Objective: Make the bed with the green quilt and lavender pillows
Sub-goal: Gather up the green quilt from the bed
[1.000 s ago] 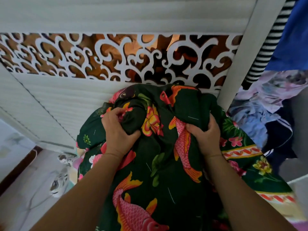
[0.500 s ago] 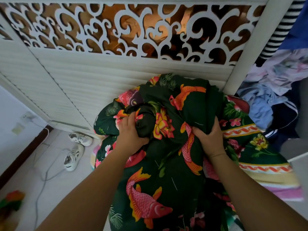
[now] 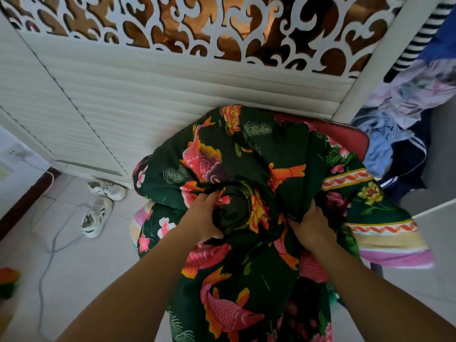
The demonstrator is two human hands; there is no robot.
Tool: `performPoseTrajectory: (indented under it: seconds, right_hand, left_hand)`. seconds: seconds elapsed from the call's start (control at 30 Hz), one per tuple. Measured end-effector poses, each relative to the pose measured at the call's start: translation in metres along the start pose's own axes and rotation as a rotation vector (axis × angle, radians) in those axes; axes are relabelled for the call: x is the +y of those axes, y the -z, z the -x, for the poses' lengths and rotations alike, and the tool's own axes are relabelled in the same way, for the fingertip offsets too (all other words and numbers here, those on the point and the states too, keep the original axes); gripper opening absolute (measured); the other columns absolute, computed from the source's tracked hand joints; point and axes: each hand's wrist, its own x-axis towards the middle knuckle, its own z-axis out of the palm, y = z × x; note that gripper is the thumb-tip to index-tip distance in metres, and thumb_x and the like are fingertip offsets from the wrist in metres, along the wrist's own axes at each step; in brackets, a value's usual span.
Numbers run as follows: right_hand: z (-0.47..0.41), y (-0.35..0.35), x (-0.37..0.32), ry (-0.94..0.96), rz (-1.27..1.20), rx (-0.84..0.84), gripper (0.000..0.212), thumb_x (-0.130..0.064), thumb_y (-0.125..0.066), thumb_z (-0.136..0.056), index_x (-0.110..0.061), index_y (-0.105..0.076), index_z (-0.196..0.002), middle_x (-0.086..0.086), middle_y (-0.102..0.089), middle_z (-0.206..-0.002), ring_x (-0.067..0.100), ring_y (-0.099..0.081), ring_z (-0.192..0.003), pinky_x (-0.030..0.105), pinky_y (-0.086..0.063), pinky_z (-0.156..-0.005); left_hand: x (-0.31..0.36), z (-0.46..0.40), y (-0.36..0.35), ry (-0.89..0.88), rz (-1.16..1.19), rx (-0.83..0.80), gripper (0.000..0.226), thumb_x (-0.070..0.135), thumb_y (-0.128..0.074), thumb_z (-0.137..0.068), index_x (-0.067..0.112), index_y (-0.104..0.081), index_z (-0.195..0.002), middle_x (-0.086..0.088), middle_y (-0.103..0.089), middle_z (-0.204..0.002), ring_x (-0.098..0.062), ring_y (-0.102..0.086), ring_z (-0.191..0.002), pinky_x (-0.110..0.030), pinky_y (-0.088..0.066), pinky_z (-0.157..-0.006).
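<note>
Hands (image 3: 201,219) (image 3: 311,224) w/ grip on bunched quilt (image 3: 246,156)

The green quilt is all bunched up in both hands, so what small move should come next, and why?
Probably lift the quilt clear and carry it toward the bed. Both the left hand and the right hand already grip bunched folds, and the bundle rests on a red chair, with no bed in view.

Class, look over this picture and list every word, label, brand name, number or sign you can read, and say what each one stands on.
None: no word, label, brand or number can be read anywhere in this picture.
The green quilt, held bunched in the left hand and right hand, bears only fish and flower prints.
The white shoes on the floor show no readable brand.
</note>
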Motion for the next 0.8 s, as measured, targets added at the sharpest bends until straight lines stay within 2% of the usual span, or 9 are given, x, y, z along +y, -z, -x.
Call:
performPoseTrajectory:
  seconds: [0.1,0.27,0.37,0.5,0.6,0.7,0.73,0.8]
  right_hand:
    - [-0.009,-0.009,0.005,-0.06,-0.059,-0.091,0.087,-0.047,-0.06,-0.086,-0.019,-0.008,-0.151,0.016,-0.037,-0.137,0.037,-0.045,-0.122,0.051,-0.043,-0.098]
    - [-0.025,-0.02,0.005,-0.142,-0.007,-0.172,0.088,-0.041,-0.057,-0.091,-0.018,0.002,-0.152,0.016,-0.028,-0.143,0.036,-0.043,-0.125,0.046,-0.043,-0.1]
    - [-0.038,-0.029,0.009,-0.166,0.022,-0.208,0.083,-0.028,-0.055,-0.093,-0.019,0.002,-0.152,0.015,-0.026,-0.144,0.035,-0.043,-0.124,0.045,-0.045,-0.099]
    - [-0.057,-0.043,0.013,-0.17,0.189,-0.226,0.074,-0.013,-0.047,-0.096,-0.004,0.002,-0.15,0.017,-0.019,-0.15,0.033,-0.037,-0.13,0.042,-0.043,-0.102]
    - [-0.068,-0.045,0.013,-0.187,0.231,-0.255,0.071,-0.008,-0.041,-0.096,-0.004,0.005,-0.15,0.018,-0.013,-0.153,0.033,-0.032,-0.133,0.041,-0.041,-0.104]
    - [-0.065,-0.044,0.014,-0.115,0.18,-0.163,0.056,-0.01,-0.043,-0.094,0.001,-0.019,-0.144,0.024,-0.031,-0.142,0.037,-0.038,-0.127,0.042,-0.037,-0.101]
    - [-0.062,-0.041,0.015,-0.098,0.173,-0.15,0.056,-0.013,-0.045,-0.094,0.001,-0.021,-0.142,0.024,-0.033,-0.141,0.038,-0.039,-0.126,0.043,-0.037,-0.101]
    - [-0.059,-0.036,0.016,-0.098,0.171,-0.206,0.072,-0.025,-0.051,-0.095,0.001,-0.009,-0.147,0.022,-0.027,-0.147,0.038,-0.037,-0.13,0.044,-0.037,-0.104]
  left_hand:
    - [0.001,-0.003,-0.007,0.014,-0.028,-0.052,0.109,0.017,-0.083,-0.065,0.016,-0.016,-0.15,-0.009,-0.029,-0.144,-0.03,-0.036,-0.132,-0.037,-0.037,-0.107]
    - [0.003,-0.016,-0.019,0.048,-0.059,-0.08,0.105,0.015,-0.082,-0.065,0.016,-0.02,-0.149,-0.011,-0.031,-0.142,-0.032,-0.038,-0.13,-0.037,-0.038,-0.105]
    - [0.003,-0.029,-0.031,0.069,-0.084,-0.101,0.097,0.016,-0.081,-0.067,0.014,-0.024,-0.146,-0.011,-0.031,-0.14,-0.032,-0.039,-0.128,-0.038,-0.039,-0.104]
    - [0.005,-0.044,-0.048,0.134,-0.11,-0.121,0.093,0.015,-0.078,-0.07,0.017,-0.025,-0.145,-0.008,-0.029,-0.14,-0.033,-0.035,-0.129,-0.05,-0.042,-0.101]
    - [0.008,-0.052,-0.056,0.16,-0.087,-0.121,0.093,0.015,-0.077,-0.069,0.019,-0.025,-0.146,-0.008,-0.026,-0.141,-0.034,-0.031,-0.131,-0.058,-0.039,-0.1]
    - [0.01,-0.049,-0.056,0.181,-0.102,-0.113,0.096,0.015,-0.078,-0.068,0.018,-0.023,-0.147,-0.008,-0.027,-0.14,-0.035,-0.031,-0.131,-0.059,-0.04,-0.1]
    - [0.01,-0.047,-0.055,0.186,-0.103,-0.104,0.098,0.016,-0.079,-0.068,0.018,-0.022,-0.147,-0.008,-0.027,-0.14,-0.034,-0.03,-0.131,-0.058,-0.04,-0.1]
    - [0.011,-0.038,-0.053,0.193,-0.091,-0.077,0.1,0.017,-0.078,-0.069,0.02,-0.017,-0.148,-0.007,-0.025,-0.142,-0.034,-0.027,-0.133,-0.059,-0.038,-0.101]
